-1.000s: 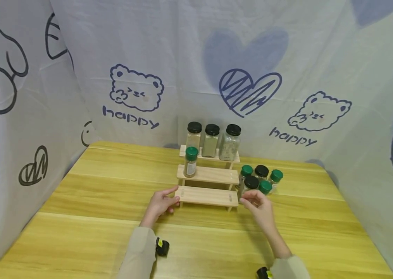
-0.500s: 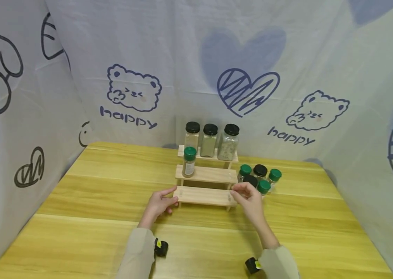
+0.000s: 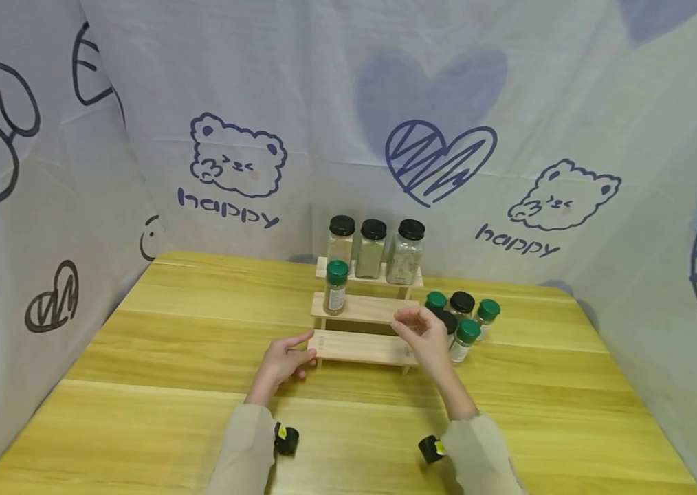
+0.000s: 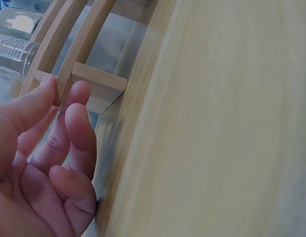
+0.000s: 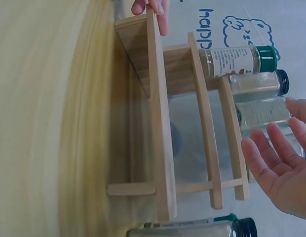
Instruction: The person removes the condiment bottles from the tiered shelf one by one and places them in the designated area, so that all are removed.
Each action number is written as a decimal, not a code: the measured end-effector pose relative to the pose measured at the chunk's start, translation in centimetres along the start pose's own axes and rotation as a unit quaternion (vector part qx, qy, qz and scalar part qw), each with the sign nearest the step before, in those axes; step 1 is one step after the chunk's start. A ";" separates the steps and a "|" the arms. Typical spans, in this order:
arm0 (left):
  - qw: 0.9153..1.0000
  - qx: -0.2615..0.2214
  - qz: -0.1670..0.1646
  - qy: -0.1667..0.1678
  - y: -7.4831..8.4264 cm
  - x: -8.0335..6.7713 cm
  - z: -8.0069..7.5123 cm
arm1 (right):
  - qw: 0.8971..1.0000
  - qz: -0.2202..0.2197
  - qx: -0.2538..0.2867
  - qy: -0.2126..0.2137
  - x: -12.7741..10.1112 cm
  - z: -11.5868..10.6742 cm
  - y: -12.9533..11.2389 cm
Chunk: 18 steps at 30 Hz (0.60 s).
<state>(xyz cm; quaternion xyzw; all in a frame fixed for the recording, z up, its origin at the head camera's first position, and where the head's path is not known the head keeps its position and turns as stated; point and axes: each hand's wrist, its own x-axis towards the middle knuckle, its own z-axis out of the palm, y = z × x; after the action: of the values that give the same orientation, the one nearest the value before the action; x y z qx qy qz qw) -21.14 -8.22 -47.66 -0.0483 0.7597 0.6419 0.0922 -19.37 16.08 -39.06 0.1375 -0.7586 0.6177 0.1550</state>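
Note:
A three-step wooden spice rack (image 3: 357, 348) stands on the table. My left hand (image 3: 281, 360) pinches the left end of its lowest shelf between thumb and fingers, as the left wrist view shows (image 4: 44, 163). Over the right end of the rack hovers my right hand (image 3: 427, 338), fingers loosely bent and nothing in them; the right wrist view shows a gap between those fingers and the shelves. One green-capped spice jar (image 3: 336, 292) stands at the left of the middle shelf. Three black-capped jars (image 3: 370, 254) line the top shelf.
Right of the rack, several more spice jars with green caps (image 3: 467, 335) and black caps (image 3: 462, 302) stand close together, partly hidden by my right hand. A printed white cloth (image 3: 336, 103) hangs behind the wooden table (image 3: 169, 399).
My right hand has moved left from beside the jar group to over the rack's right end, uncovering the front green-capped jar. My left hand keeps its place on the rack.

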 end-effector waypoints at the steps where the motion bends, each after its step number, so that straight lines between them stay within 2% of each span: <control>1: 1.000 0.000 0.000 0.000 0.0 0.0 0.0 | 1.000 -0.001 -0.005 -0.002 0.1 0.1 -0.1; 8: 1.000 0.003 -0.007 -0.001 0.2 -0.2 0.0 | 1.000 0.006 -0.009 -0.012 1.4 1.1 0.6; 13: 1.000 0.002 -0.008 -0.003 0.2 -0.2 0.0 | 0.999 0.018 -0.046 -0.015 2.6 1.9 1.8; 18: 1.000 0.001 -0.005 -0.005 0.2 -0.2 -0.1 | 0.998 0.021 -0.061 -0.014 3.5 2.5 1.3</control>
<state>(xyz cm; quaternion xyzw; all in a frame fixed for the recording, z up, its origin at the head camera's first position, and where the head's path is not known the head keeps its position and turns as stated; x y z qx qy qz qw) -20.99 -8.26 -47.43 -0.0484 0.7596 0.6409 0.0995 -23.24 13.79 -39.33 0.1205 -0.7996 0.5713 0.1401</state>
